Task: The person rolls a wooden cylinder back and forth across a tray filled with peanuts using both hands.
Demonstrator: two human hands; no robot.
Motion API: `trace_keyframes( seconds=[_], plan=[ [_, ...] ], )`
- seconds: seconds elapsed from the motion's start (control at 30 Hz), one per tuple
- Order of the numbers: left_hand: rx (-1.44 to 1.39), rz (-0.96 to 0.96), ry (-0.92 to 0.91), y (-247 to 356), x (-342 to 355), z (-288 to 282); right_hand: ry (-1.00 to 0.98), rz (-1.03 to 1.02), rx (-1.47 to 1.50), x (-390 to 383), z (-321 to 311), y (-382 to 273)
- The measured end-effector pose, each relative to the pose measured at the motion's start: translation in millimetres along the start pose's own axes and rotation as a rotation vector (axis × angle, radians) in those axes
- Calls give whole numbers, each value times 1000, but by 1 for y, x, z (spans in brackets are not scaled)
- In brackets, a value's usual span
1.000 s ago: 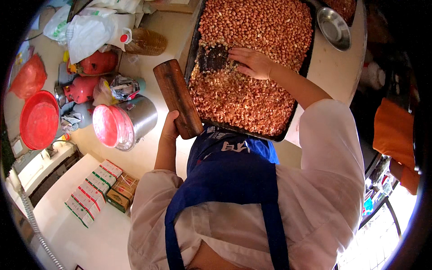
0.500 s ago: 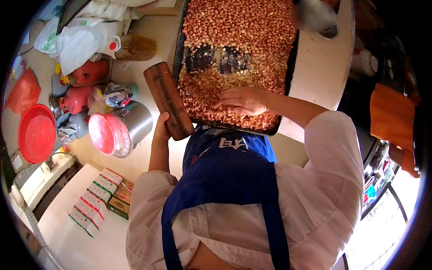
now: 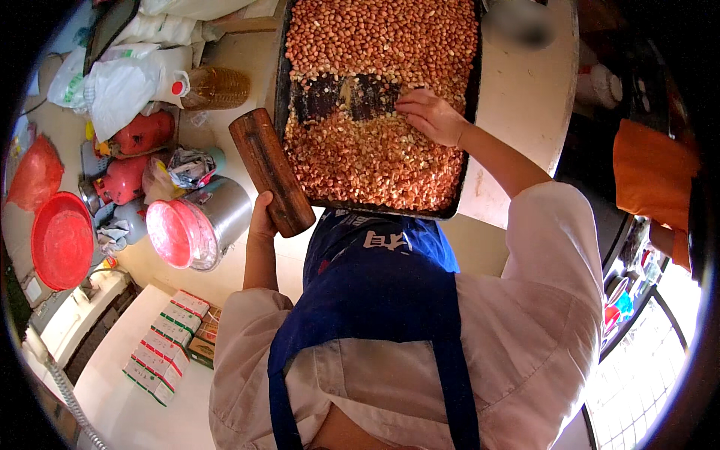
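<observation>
A dark baking tray (image 3: 283,97) full of reddish-brown peanuts (image 3: 375,157) lies on the pale counter in front of me. A bare dark strip (image 3: 341,96) runs across the middle of the peanuts. My right hand (image 3: 430,116) rests flat on the nuts at the right end of that strip, fingers spread. My left hand (image 3: 262,217) grips the near end of a thick brown wooden rolling pin (image 3: 270,171), held tilted beside the tray's left edge. My blue apron and white sleeves fill the lower part of the view.
Left of the tray stand a steel pot (image 3: 225,217) with a pink lid (image 3: 171,234), red containers (image 3: 142,133), a red bowl (image 3: 61,240), white plastic bags (image 3: 120,79) and a woven basket (image 3: 217,88). Small boxes (image 3: 169,341) lie on a lower white surface. An orange cloth (image 3: 649,169) hangs right.
My right hand has moved from the near part of the tray up to the bare strip. The view has shifted so the tray sits higher. The rolling pin stays in my left hand.
</observation>
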State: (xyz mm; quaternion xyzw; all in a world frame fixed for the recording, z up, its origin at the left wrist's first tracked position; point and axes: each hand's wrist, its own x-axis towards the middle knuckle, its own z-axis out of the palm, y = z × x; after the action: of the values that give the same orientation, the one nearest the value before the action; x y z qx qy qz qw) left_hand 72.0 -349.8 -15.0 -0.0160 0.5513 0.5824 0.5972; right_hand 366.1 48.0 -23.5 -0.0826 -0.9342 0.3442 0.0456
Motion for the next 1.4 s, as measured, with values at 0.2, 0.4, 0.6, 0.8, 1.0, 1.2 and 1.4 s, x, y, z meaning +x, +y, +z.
trace_keyframes(
  seconds=[0.2,0.4,0.6,0.8,1.0,1.2,1.4],
  plan=[
    [27,11,-13,3,3,1,24,21,152,-20,23,-37],
    [28,-15,-28,8,4,6,96,-49,217,-20,34,-83],
    [27,-37,-49,10,3,4,308,162,-187,-9,11,-44],
    [50,-34,6,14,-1,10,171,645,-528,-5,0,-12],
    [28,-44,-82,18,2,16,181,831,-380,-18,24,-36],
    [105,-80,-93,19,4,10,466,533,-103,-43,52,-80],
    [110,-95,-166,18,8,11,353,488,179,-33,40,-109]
  ],
)
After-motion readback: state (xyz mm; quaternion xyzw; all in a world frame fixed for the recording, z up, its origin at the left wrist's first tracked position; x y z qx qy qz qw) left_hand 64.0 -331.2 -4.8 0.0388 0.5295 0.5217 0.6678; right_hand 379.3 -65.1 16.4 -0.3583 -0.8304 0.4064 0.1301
